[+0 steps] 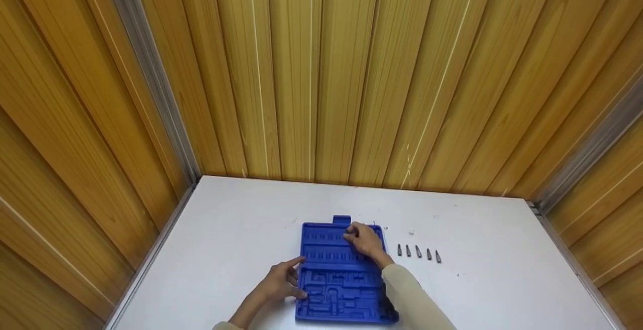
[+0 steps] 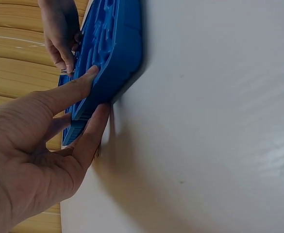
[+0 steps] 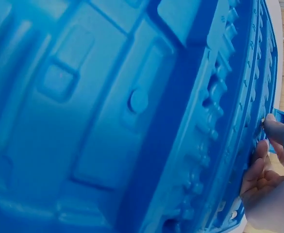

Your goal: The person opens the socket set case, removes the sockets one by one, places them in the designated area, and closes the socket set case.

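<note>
An open blue plastic tool case (image 1: 341, 265) lies on the white table, its moulded slots facing up. My left hand (image 1: 279, 282) holds the case's left edge. In the left wrist view, the thumb of that left hand (image 2: 49, 141) lies on the rim and a finger is against the side below. Over the far section, my right hand (image 1: 365, 239) pinches a small dark bit (image 1: 350, 230) at the slot row. The right wrist view shows the right hand (image 3: 273, 165) at that row, its fingers mostly covering the bit. Several pointed dark metal bits (image 1: 418, 251) lie in a row right of the case.
A black object (image 1: 388, 307) shows at the case's near right corner, partly behind the right sleeve. A blue latch tab (image 1: 342, 219) sticks out at the far edge. Wood-patterned panels (image 1: 341, 79) stand behind the white table (image 1: 226, 229).
</note>
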Available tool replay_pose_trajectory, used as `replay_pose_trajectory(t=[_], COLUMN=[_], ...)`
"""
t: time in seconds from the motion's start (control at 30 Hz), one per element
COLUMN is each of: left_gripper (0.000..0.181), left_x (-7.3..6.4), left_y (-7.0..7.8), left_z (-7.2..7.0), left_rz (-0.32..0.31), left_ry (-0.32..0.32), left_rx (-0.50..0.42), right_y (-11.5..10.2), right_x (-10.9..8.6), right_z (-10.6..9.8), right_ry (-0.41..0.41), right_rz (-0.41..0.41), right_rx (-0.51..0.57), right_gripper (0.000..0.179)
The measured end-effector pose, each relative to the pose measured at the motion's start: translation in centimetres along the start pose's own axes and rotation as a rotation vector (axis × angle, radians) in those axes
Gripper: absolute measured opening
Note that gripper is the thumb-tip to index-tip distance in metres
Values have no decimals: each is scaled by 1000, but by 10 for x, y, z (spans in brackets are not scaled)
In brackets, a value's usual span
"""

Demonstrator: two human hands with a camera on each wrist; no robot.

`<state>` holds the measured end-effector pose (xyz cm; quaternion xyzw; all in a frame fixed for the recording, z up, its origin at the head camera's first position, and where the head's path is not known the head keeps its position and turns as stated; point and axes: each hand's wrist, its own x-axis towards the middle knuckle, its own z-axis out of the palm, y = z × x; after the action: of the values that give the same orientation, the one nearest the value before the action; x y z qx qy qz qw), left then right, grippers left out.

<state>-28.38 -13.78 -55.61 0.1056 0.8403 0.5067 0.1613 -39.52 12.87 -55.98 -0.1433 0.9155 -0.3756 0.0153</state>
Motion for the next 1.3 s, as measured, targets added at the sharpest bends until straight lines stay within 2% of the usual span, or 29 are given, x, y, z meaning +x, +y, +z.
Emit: replay_pose_trajectory(t=[0.27,0.47,0.57,0.87,1.07,1.3], left_gripper=[89,89,89,90,89,89], left_x=[7,5,4,2,-3,-5], left_y=[6,3,3,4,4,4], left_z=[-5,-6,-5,-3,0,0], left_rz=[17,5,-3,-21,-11,16], left_ry=[8,9,9,6,4,-7], left_rx=[14,34,37,45,51,41], right_y=[1,3,8,34,50,70], right_x=[6,1,-3,-17,-37,-60], right_z=[-17,-39,-53,-102,-138,-164], right_ry=[-22,-93,-107,-114,-99,-122], right_rz=[-3,28,43,55,124,209], right_rx=[354,465,471,398,377,287], right_gripper=[15,22,27,39,41,53])
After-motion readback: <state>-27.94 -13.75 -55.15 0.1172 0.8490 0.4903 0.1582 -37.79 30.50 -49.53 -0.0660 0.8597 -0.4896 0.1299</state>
